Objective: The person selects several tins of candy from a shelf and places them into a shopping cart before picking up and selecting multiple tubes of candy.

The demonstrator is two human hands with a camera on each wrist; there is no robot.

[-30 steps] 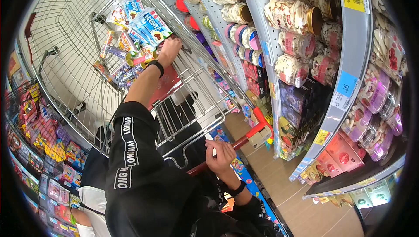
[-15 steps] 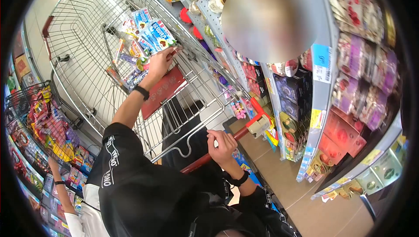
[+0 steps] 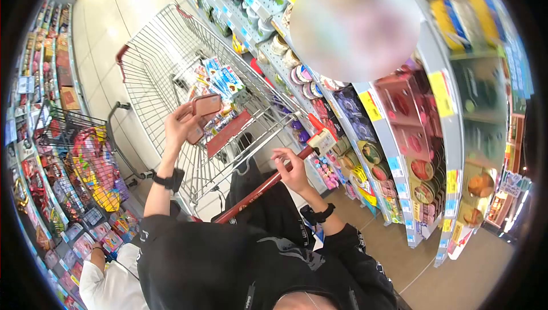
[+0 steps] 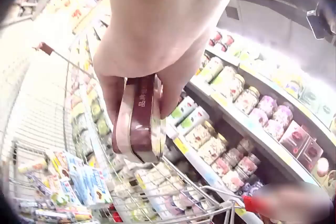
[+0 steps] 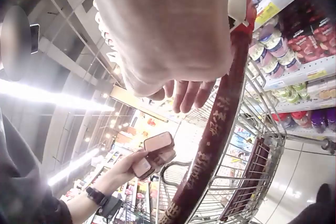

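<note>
Thumb and fingers of my left hand pinch a dark red and pink box above the cart's near left part. Seen from the left wrist, the box is rounded and hangs from the left hand; the right wrist view shows what look like two boxes in it. My right hand is beside the cart's red handle, fingers loosely bent, holding nothing; its fingers hang relaxed near the handle in the right wrist view. Colourful snack packets lie in the wire cart.
Shelves of jars and boxes line the right side. On the left are a black wire basket of bright packets and a person in a white shirt. Tiled floor lies beyond the cart. A blurred oval covers part of the upper right.
My left hand has come up and left from the cart's packets, now with the box in its grip. The view has shifted, showing more floor and shelving. My right hand stays by the handle.
</note>
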